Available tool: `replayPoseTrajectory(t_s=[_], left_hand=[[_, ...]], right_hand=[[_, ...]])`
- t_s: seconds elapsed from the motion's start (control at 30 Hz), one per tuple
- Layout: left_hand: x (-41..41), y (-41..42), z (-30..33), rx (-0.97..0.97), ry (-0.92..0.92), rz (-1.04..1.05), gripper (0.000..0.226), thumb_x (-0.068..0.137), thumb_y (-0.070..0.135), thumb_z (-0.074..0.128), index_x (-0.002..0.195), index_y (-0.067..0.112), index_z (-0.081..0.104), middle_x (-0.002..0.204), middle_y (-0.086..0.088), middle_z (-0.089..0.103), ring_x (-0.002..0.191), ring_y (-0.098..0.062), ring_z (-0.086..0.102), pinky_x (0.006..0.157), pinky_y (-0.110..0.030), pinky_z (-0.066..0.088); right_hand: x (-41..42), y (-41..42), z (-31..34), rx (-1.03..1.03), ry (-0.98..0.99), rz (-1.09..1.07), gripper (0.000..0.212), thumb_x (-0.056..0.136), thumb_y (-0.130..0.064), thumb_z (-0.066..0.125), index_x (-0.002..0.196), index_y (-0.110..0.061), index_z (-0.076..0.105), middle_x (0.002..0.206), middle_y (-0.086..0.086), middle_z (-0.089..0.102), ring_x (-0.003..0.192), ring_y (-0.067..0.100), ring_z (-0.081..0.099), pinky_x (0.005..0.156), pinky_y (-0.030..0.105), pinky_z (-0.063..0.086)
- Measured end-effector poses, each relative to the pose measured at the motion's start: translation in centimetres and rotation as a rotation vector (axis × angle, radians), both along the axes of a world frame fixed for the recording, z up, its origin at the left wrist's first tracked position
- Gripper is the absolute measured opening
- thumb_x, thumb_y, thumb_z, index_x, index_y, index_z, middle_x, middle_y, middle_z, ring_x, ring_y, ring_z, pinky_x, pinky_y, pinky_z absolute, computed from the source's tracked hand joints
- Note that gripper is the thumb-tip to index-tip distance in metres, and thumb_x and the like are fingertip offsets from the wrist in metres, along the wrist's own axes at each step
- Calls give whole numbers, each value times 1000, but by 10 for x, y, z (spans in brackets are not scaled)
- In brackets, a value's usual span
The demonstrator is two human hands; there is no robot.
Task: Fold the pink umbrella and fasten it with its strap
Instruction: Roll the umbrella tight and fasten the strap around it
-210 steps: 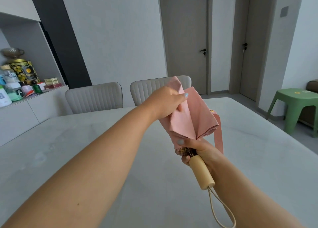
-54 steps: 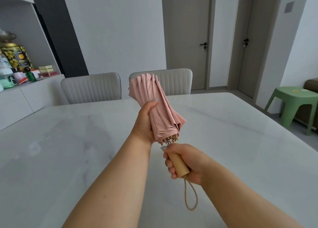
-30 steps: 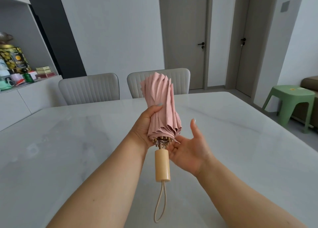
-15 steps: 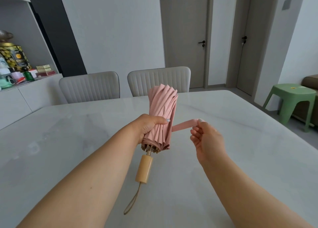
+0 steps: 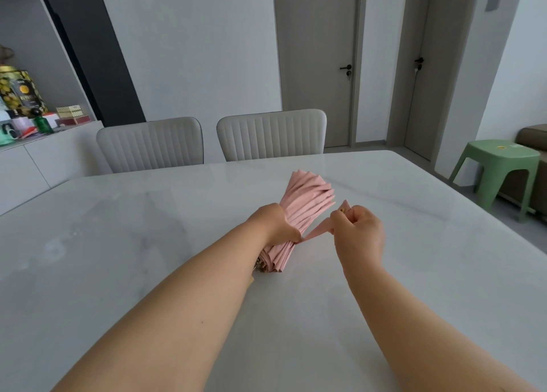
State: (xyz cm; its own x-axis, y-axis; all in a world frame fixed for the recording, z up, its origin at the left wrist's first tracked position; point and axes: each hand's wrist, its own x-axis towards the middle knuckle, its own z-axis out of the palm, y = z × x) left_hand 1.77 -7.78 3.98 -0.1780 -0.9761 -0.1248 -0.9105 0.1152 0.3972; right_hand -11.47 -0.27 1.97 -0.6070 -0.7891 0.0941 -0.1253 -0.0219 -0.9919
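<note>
Left hand (image 5: 273,224) and forearm hide umbrella (image 5: 305,202) handle.

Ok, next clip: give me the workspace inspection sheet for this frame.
Surface: white marble-look table, bare around the work.
Job's things: pink umbrella gathered in pleats, tip pointing away; strap pulled out sideways, not yet wrapped.
Clutter: nothing seen on the table.
Grips: left hand shut on the umbrella; right hand pinching the strap's end.
Cables: nothing seen.
Surroundings: two grey chairs, green stool, two closed doors, shelf with tins at left.
</note>
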Motion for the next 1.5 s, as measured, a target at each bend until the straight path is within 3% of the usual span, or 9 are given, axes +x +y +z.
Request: replayPoseTrajectory(t_s=[0.17, 0.3, 0.47, 0.7, 0.93, 1.1, 1.23, 1.37, 1.5], left_hand=[[-10, 2, -4, 15, -45, -25, 67, 76, 37, 70, 127, 7, 38, 101, -5, 51, 88, -24, 56, 65, -29, 45], [-14, 4, -10, 27, 2, -12, 78, 77, 37, 66, 133, 4, 22, 96, -5, 52, 86, -24, 57, 63, -30, 44], [-15, 6, -17, 24, 123, -9, 52, 78, 34, 55, 115, 14, 24, 89, -2, 51, 80, -19, 53, 62, -32, 40], [-11, 6, -12, 79, 80, -143, 40, 86, 32, 52, 111, 13, 27, 91, -3, 49, 80, -20, 50, 60, -32, 36], [-4, 11, -10, 11, 46, -241, 39, 81, 32, 61, 112, 21, 39, 92, -1, 56, 88, -24, 56, 69, -36, 43], [-6, 19, -12, -36, -64, -287, 54, 88, 29, 51, 138, 20, 32, 94, 1, 55, 85, -22, 53, 68, -35, 41], [-5, 22, -14, -55, -96, -286, 56, 88, 24, 49, 140, 14, 28, 82, 4, 45, 73, -18, 48, 58, -30, 33], [-2, 23, -12, -41, -79, -277, 64, 87, 30, 58, 139, 14, 26, 97, 0, 49, 86, -24, 52, 67, -31, 39], [-3, 25, -11, -63, -99, -281, 59, 87, 31, 60, 133, 12, 28, 78, 7, 38, 73, -19, 45, 54, -27, 30]], right_hand=[[-9, -2, -1, -27, -186, 36, 14, 75, -12, 60, 67, -3, 53, 60, 16, 49, 47, 21, 43, 51, 30, 36], [-13, -2, 1, -99, -439, 119, 12, 73, 3, 48, 69, 4, 59, 64, 13, 66, 42, 17, 39, 41, 24, 33], [-19, -5, 7, -154, -476, 266, 27, 77, 13, 45, 58, -6, 46, 64, 16, 60, 47, 20, 52, 44, 26, 46], [-38, -9, 23, -97, -211, 585, 21, 73, 15, 71, 71, 1, 55, 67, 17, 59, 55, 24, 68, 59, 28, 58], [-39, -13, 39, -50, 24, 702, 29, 79, 16, 65, 101, -2, 62, 70, 10, 73, 69, 28, 74, 63, 29, 60], [-37, -21, 47, -22, 490, 604, 14, 80, 8, 66, 85, -5, 69, 68, 6, 72, 47, 3, 61, 44, 16, 48], [-34, -32, 50, 2, 686, 573, 24, 76, 6, 70, 70, -17, 66, 70, 1, 72, 52, 6, 62, 50, 11, 48], [-30, -38, 59, -12, 876, 591, 18, 74, -2, 74, 72, -18, 67, 69, -2, 71, 64, 13, 65, 56, 13, 46], [-30, -40, 69, 42, 955, 683, 11, 76, -4, 72, 76, -14, 68, 63, -9, 65, 57, 9, 63, 57, 15, 48]])
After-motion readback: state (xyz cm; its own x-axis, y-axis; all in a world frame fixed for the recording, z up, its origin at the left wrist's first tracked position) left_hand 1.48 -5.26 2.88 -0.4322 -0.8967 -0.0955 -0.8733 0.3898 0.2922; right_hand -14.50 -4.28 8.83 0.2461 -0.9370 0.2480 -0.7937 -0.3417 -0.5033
